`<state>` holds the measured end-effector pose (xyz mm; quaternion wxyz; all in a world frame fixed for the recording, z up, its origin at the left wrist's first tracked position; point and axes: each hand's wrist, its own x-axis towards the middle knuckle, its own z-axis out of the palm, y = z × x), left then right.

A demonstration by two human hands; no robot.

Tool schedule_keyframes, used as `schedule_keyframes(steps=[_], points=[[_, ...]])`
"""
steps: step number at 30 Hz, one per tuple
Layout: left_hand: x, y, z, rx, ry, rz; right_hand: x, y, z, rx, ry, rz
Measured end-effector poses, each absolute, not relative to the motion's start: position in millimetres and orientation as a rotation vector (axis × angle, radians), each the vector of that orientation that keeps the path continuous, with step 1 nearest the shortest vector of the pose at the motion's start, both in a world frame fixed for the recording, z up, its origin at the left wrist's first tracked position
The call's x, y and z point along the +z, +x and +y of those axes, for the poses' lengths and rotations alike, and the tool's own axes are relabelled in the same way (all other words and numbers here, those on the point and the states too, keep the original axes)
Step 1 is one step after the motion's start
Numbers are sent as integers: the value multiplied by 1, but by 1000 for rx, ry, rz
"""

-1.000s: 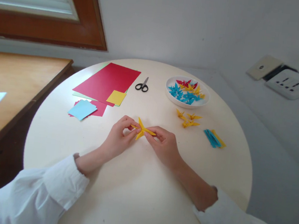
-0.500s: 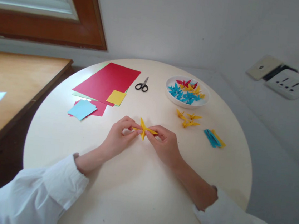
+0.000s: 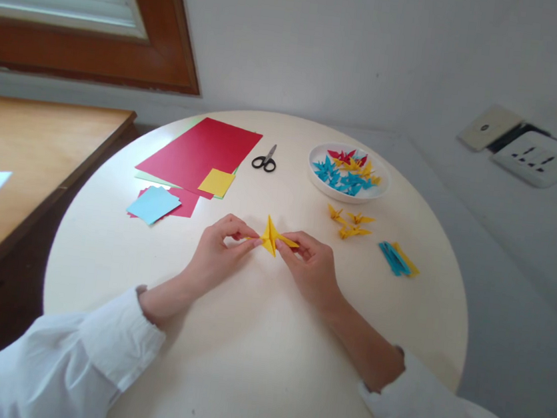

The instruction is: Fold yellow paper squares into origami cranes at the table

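Head view | round cream counter (image 3: 250,367), smooth and matte | flat red card sheet (image 3: 199,153) far left | my left hand (image 3: 215,255) and right hand (image 3: 309,269), each grip pinching one side of the yellow folded paper (image 3: 271,238) at counter centre | thin, pointed, sharply creased; I judge an uneven pull could tear a flap or skew a fold.

The yellow piece (image 3: 272,238) pinched between my left hand (image 3: 215,255) and my right hand (image 3: 309,266) is thin matt paper with sharp creases. The table (image 3: 250,367) is smooth, with a soft shine. The far left red sheet (image 3: 199,150) is matt paper. The scissors (image 3: 265,159) have black plastic handles. My sleeves (image 3: 106,350) are white cloth.
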<state>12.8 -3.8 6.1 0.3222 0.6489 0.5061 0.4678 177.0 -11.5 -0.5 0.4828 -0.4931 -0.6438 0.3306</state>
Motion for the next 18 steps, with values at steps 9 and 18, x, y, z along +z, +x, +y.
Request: schedule_keyframes(steps=[9,18], points=[[7,13,-5,1198,1701,1306,-2,176,-10,822,-1188,-1555],[7,14,-3,1150,1576,1229,-2,179,-10,654,-1119,-1653]])
